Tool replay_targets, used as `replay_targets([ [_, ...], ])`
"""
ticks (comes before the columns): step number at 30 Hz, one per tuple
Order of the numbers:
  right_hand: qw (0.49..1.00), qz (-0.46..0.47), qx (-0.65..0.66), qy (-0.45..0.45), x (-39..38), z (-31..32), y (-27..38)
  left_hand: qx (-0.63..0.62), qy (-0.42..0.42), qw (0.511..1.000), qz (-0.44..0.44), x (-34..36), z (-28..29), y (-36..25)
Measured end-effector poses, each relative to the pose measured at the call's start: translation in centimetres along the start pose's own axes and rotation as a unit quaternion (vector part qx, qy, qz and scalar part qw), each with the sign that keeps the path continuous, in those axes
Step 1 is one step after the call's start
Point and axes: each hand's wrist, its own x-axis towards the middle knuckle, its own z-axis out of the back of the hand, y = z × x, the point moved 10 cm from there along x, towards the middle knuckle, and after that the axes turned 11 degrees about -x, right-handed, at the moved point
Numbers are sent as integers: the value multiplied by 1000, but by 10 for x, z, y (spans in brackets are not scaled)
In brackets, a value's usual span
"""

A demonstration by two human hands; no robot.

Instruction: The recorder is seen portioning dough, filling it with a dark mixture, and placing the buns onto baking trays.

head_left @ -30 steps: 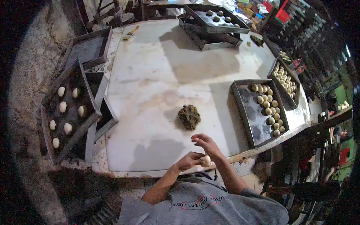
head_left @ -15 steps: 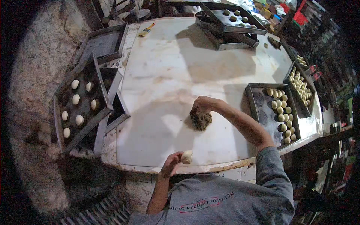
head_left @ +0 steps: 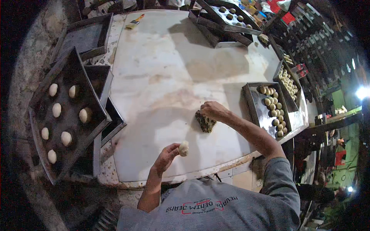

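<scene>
A pale piece of dough [head_left: 184,148] is held in the fingers of my left hand [head_left: 165,158], just above the near part of the table. Further in, my right hand [head_left: 215,111] reaches to the top of a dark brown, crumbly mound of filling [head_left: 206,124] lying on the white tabletop. The right fingers are bent together at the mound's upper edge; their tips are partly hidden against it.
On the left, a dark tray [head_left: 58,127] with several white dough balls leans over other trays. At right, a metal tray [head_left: 259,109] carries rows of balls, with another full tray [head_left: 296,101] beyond. Stacked trays [head_left: 231,41] and a brush [head_left: 135,21] lie at the far side.
The view has shifted, so the trays appear moved. My left hand has lifted the dough slightly away from my body. My right hand stays at the filling, its fingers at the mound's top.
</scene>
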Motion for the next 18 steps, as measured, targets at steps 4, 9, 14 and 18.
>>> replay_targets([
  [4, 986, -45, 109, -116, -19, 0, -28, -45, 4, 999, -23, -1, 1, -7],
  [9, 842, -296, 396, -218, -68, -36, -80, -130, -9, 988, -80, -2, -3, -4],
  [14, 501, -249, 773, -298, -118, -38, -65, -69, -41, 985, -154, 23, -43, -1],
  [18, 474, -192, 799, -316, -178, 9, -20, 22, -48, 981, -184, 62, -95, 21],
])
